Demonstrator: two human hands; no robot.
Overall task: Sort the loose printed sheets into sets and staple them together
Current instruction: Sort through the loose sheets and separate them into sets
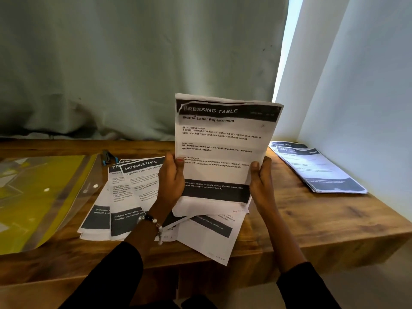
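Both hands held one stack of printed sheets upright over a wooden surface.

The wooden surface (312,219) stood against a pale grey-green curtain (133,63), with a white wall (367,85) to the right. The held stack (220,152), headed "Dressing Table", stood on edge between the hands: the left hand (170,181) gripped its left edge, thumb on the front, and the right hand (262,184) gripped its right edge. Loose sheets (124,192) lay fanned flat beneath and left of the hands. A second pile (316,168) lay well apart at the right, by the wall. One yellow plastic folder (44,197) lay at far left, with one stapler (107,157) beside its top corner.
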